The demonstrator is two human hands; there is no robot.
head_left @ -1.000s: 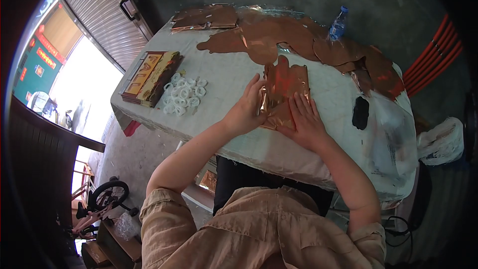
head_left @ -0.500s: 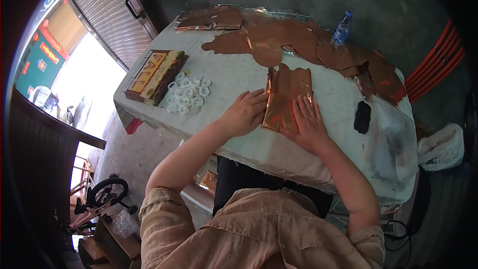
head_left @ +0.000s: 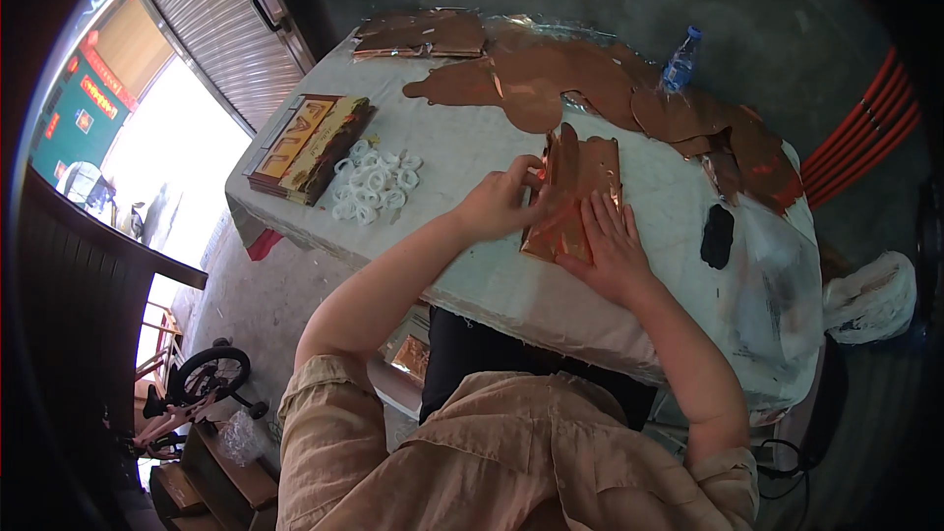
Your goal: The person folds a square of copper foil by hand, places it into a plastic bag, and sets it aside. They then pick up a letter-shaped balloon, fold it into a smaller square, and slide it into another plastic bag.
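Observation:
A folded, shiny copper-brown foil piece lies on the white-covered table in front of me. My left hand is at its left side, with fingers curled round the raised left edge. My right hand lies flat on its lower right part, fingers spread. White rings lie in a heap to the left. Beside them is a stack of printed packs. Beyond the folded piece, large brown foil shapes spread along the far side of the table.
A flat brown stack lies at the far left of the table. A blue-capped bottle stands at the far edge. On the right are a black object and clear plastic bags. A small bicycle stands at lower left.
My left hand has gone from lying flat on the left edge to curled fingers, and that edge has lifted. My right hand has stayed on the piece.

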